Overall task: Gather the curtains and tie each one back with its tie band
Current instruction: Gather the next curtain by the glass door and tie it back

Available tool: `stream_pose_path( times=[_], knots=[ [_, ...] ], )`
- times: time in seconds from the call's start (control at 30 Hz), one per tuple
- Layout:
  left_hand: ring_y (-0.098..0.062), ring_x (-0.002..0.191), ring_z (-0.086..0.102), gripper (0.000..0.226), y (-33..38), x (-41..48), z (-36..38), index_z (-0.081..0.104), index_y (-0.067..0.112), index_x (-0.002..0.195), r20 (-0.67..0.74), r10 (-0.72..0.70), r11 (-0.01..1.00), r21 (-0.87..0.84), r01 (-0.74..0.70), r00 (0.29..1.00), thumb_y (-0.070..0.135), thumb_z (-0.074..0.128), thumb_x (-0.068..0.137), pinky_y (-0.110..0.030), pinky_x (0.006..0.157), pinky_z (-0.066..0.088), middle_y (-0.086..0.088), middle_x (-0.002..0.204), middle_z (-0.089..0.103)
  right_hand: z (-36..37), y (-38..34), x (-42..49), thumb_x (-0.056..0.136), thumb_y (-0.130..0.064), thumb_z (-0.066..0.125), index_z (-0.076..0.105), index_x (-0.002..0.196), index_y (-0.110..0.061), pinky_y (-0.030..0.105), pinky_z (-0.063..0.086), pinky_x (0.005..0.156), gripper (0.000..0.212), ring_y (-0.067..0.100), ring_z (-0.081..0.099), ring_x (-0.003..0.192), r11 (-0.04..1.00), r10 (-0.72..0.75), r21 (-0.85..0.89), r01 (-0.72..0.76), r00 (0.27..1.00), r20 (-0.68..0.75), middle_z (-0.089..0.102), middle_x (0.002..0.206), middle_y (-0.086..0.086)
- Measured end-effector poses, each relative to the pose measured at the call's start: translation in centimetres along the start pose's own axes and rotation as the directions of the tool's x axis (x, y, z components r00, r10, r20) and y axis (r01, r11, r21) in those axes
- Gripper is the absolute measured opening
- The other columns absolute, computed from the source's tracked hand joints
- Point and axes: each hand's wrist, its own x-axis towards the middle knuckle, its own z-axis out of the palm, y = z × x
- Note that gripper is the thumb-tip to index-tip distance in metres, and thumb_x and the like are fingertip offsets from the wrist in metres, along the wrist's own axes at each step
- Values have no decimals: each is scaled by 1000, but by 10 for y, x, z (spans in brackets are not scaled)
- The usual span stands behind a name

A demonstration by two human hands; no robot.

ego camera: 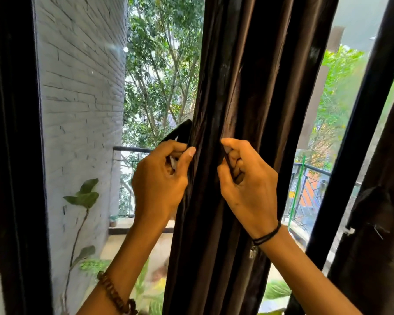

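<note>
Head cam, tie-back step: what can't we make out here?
1. Run of the tie band behind the gathered curtain: head view, hidden by folds.
2. Band ends: head view, covered by the fingers of the left hand and right hand.
3. The right-side curtain: head view, cut by the frame edge and dark; tied or not unclear.

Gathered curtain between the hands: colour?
Dark brown, plain with a slight sheen; the gathered curtain shows best in the head view.
</note>
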Motion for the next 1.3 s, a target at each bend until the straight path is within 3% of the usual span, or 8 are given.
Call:
stream_pose_path(
  times=[0.17, 0.27, 0.47, 0.67, 0.8, 1.0, 1.17, 1.3],
  knots=[
    [-5, 66, 56, 9, 16, -7, -12, 68, 27, 91, 40, 85, 993, 80, -88, 996, 36, 66, 94, -35, 59, 52, 13, 80, 65, 15, -19, -7, 94, -2, 64, 65, 122, -11, 12, 45, 59, 29, 10, 58, 62, 977, 56, 207, -49, 998, -26, 64, 85, -5],
    [-6, 69, 59, 8, 28, -15, -14, 69, 29, 93, 34, 101, 986, 129, -104, 994, 35, 65, 95, -37, 58, 52, 13, 83, 68, 19, -26, -12, 95, -3, 64, 66, 123, -10, 17, 47, 57, 29, 14, 59, 62, 951, 106, 296, -85, 993, -57, 64, 88, -6],
    [-13, 64, 61, 12, 47, -21, -16, 67, 32, 98, 98, 78, 971, 216, -98, 992, 41, 60, 97, -38, 56, 52, 9, 75, 69, 7, -29, -18, 95, -3, 63, 65, 124, -12, 11, 38, 55, 31, 7, 47, 53, 926, 181, 344, -152, 982, -52, 55, 82, -13],
    [-12, 72, 63, 16, 68, -27, -17, 71, 33, 108, 127, 53, 978, 195, -77, 991, 38, 62, 95, -37, 65, 55, 13, 89, 73, -21, -31, -17, 96, -4, 63, 61, 132, -6, 12, 43, 63, 36, 3, 53, 66, 918, 157, 364, -158, 987, 33, 57, 93, -6],
    [-4, 70, 58, 24, 83, -33, -18, 71, 31, 118, 126, 58, 980, 180, -80, 990, 33, 63, 95, -34, 69, 56, 11, 92, 74, -38, -33, -17, 96, -5, 63, 56, 138, -8, 25, 52, 65, 43, 15, 60, 74, 894, 124, 420, -156, 987, 102, 59, 98, 2],
    [-15, 72, 64, 26, 106, -45, -21, 71, 29, 118, 156, 76, 984, 145, -99, 985, 25, 59, 95, -46, 67, 56, 8, 90, 71, -63, -36, -19, 95, -9, 59, 45, 149, -13, 26, 51, 60, 56, 22, 63, 73, 819, 128, 518, -247, 959, 254, 60, 106, 5],
    [-13, 71, 67, 24, 125, -48, -22, 74, 35, 103, 150, -17, 994, 110, 0, 988, 48, 58, 91, -44, 66, 58, 12, 84, 71, -80, -40, -17, 93, -15, 59, 41, 152, -22, 38, 60, 68, 62, 24, 67, 78, 725, 123, 597, -343, 918, 377, 63, 114, 2],
    [-11, 55, 66, 22, 134, -44, -25, 74, 30, 96, 145, -69, 991, 123, 52, 987, 49, 65, 91, -43, 64, 59, 12, 74, 70, -92, -36, -17, 94, -4, 62, 44, 149, -26, 17, 53, 58, 62, 21, 70, 76, 643, 109, 640, -421, 877, 468, 65, 109, 0]
  ],
)
